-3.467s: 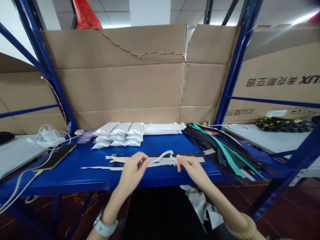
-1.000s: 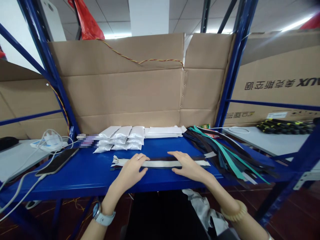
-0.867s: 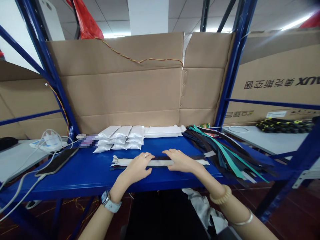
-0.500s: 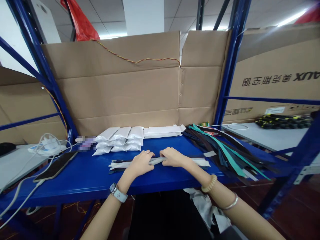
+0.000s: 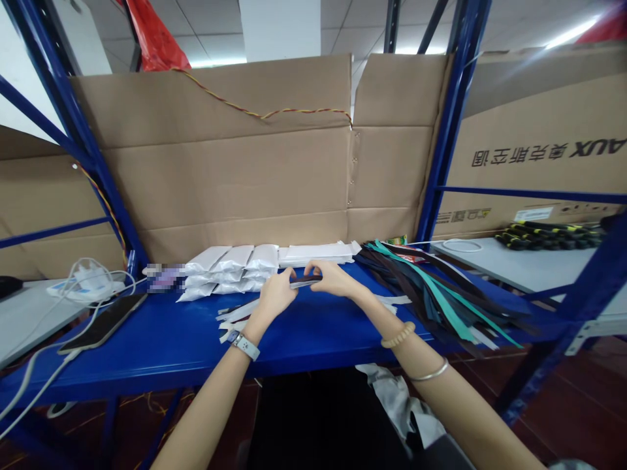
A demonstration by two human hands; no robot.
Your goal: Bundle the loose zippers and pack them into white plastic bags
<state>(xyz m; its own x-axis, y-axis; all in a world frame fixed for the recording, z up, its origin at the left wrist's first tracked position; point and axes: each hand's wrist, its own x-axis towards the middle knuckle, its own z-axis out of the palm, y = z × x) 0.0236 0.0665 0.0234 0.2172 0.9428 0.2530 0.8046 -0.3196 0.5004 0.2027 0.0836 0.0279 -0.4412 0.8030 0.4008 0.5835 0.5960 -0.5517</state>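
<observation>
Both my hands grip one bundle of long, flat zippers (image 5: pixel 306 281), in white, grey and dark colours. My left hand (image 5: pixel 278 292) is closed round it left of its middle, and my right hand (image 5: pixel 333 277) is closed a short way to the right. Between them the bundle is lifted off the blue table (image 5: pixel 171 339); its ends hang down past both wrists. Beyond my fingers lie stacked white packets (image 5: pixel 230 269) and a flat white stack (image 5: pixel 316 253). A loose pile of zippers (image 5: pixel 435 290), black, dark blue and teal, spreads to the right.
At the left lie a phone (image 5: pixel 102 323) on a cable and a white power strip (image 5: pixel 85 287) with tangled cords. A cardboard panel (image 5: pixel 235 176) closes the back, between blue metal posts (image 5: pixel 448 130). Black and yellow items (image 5: pixel 548 236) lie on the right-hand grey table.
Both hands have risen and moved away from me, raising the middle of the bundle off the table. Dark zippers now show between my fingers, where light ones showed before.
</observation>
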